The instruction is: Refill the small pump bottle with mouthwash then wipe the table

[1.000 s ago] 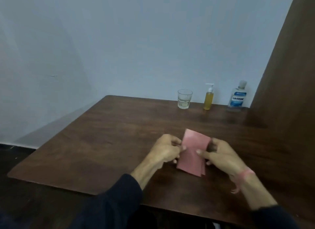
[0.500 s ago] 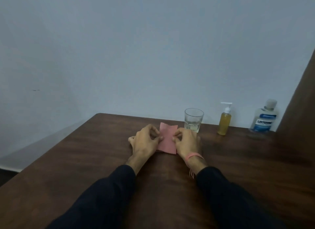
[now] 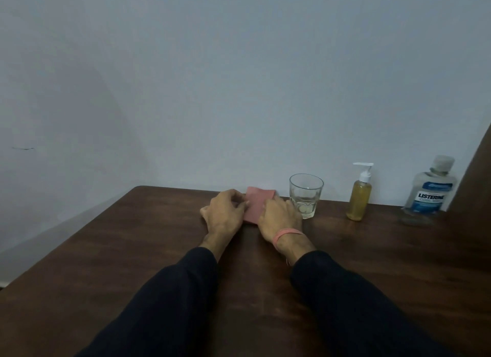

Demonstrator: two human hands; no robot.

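My left hand (image 3: 224,214) and right hand (image 3: 279,215) each pinch a side edge of the folded pink cloth (image 3: 257,205), at 12 o'clock on the table (image 3: 106,263) near its far edge. Toward 1 o'clock stand a glass (image 3: 306,195), the small pump bottle (image 3: 359,197) and the mouthwash bottle (image 3: 427,194)

"listerine" on mouthwash bottle (image 3: 429,194)
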